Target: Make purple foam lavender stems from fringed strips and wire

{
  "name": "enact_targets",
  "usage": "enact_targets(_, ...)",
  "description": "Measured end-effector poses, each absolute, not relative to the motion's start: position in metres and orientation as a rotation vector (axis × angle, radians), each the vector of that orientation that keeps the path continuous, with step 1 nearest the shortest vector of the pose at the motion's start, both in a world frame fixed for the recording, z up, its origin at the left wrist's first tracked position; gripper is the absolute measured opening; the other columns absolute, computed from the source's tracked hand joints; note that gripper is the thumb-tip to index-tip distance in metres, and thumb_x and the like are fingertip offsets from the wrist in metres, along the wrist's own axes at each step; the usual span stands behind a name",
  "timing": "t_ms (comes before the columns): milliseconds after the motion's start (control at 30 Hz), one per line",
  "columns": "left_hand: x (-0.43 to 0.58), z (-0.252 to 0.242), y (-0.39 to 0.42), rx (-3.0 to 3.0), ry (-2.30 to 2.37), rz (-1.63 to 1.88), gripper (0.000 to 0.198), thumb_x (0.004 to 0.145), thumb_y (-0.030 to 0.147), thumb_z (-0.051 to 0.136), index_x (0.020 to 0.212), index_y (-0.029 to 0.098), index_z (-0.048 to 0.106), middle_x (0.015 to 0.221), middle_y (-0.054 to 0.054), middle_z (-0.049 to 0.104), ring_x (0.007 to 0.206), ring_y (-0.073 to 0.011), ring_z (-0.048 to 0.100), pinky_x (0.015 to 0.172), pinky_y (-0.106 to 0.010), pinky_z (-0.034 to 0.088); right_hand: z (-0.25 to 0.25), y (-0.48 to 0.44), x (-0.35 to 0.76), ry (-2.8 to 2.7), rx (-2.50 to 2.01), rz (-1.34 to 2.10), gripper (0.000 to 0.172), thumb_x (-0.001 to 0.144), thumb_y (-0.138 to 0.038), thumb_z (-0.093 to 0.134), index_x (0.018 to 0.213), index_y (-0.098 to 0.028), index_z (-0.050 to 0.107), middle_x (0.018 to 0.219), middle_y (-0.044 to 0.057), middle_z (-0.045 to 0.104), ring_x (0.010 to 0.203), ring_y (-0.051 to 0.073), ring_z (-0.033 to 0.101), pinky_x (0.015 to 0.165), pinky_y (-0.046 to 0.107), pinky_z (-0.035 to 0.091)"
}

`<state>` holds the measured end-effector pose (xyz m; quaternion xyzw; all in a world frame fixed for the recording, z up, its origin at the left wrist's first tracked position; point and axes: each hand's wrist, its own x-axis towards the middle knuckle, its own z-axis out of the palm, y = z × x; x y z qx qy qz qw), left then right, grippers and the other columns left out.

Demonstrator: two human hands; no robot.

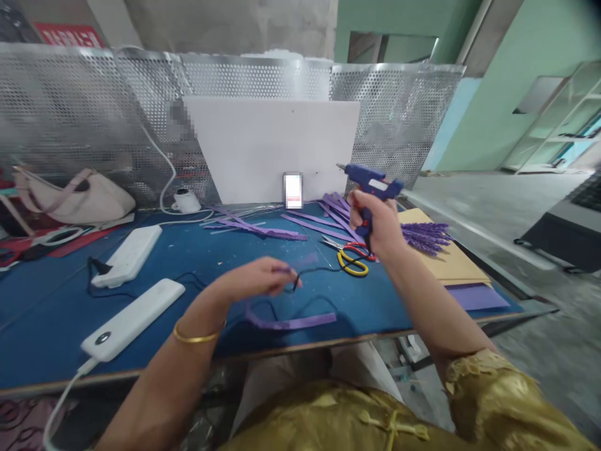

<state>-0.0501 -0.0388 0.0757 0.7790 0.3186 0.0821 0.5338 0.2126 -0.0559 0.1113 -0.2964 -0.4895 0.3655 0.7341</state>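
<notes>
Right hand [370,225]: grip closed round handle of blue glue gun [375,183], raised off counter [47,326], nozzle aimed 10 o'clock. Left hand [256,279]: grip pinching end of purple strip [291,322]. Strip lies 9-to-3 near front edge. Glue gun sits at 2 o'clock from left hand, apart.

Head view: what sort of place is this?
Probably a craft workbench in a workshop: purple paper strips and scissors lie on the blue table, the right hand holds a hot-glue gun, and a perforated metal screen backs it.
</notes>
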Motion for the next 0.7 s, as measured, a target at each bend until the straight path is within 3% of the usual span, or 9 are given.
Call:
enact_targets(100,-0.05,0.073,0.008,1.654,0.887,0.467,0.04,0.083,0.052,0.065,0.083,0.013,0.071,0.052,0.006,0.04,0.041,-0.0058,0.025,0.04,-0.02,0.017,0.08,-0.023,0.213,-1.04,-0.807,0.791,0.016,0.073,-0.027,0.071,0.069,-0.018,0.059,0.062,-0.004,0.053,0.039,0.007,0.045,0.038,0.024,0.041)
enact_targets(200,-0.038,0.055,0.036,1.311,0.802,0.745,0.04,0.076,0.053,0.072,0.083,0.014,0.066,0.052,0.008,0.038,0.038,-0.0031,0.019,0.038,-0.019,0.012,0.05,0.0,0.211,-1.018,-0.902,0.836,0.018,0.072,-0.03,0.07,0.068,-0.018,0.057,0.062,-0.004,0.055,0.038,0.007,0.045,0.038,0.024,0.039)
enact_targets(367,-0.011,0.013,0.033,1.07,0.765,0.89,0.037,0.076,0.049,0.072,0.078,0.015,0.057,0.055,0.005,0.048,0.037,-0.0024,0.025,0.038,-0.017,0.014,0.018,0.003,0.205,-1.024,-0.955,0.845,0.018,0.072,-0.026,0.072,0.071,-0.019,0.055,0.047,-0.007,0.049,0.039,0.009,0.046,0.044,0.023,0.038)
enact_targets(500,-0.002,0.002,0.015,1.108,0.703,0.841,0.038,0.08,0.05,0.068,0.087,0.013,0.062,0.059,0.001,0.054,0.039,-0.0035,0.032,0.04,-0.017,0.018,0.009,-0.006,0.197,-1.032,-0.98,0.863,0.016,0.073,-0.025,0.072,0.075,-0.02,0.057,0.049,-0.007,0.053,0.042,0.01,0.047,0.047,0.024,0.039)
enact_targets(700,0.004,0.001,0.0,1.193,0.643,0.712,0.04,0.086,0.053,0.06,0.082,0.013,0.063,0.061,-0.001,0.057,0.043,-0.0059,0.038,0.043,-0.02,0.022,0.005,-0.017,0.182,-1.066,-0.998,0.981,0.018,0.074,-0.029,0.075,0.075,-0.02,0.058,0.05,-0.006,0.054,0.042,0.01,0.047,0.047,0.025,0.037)
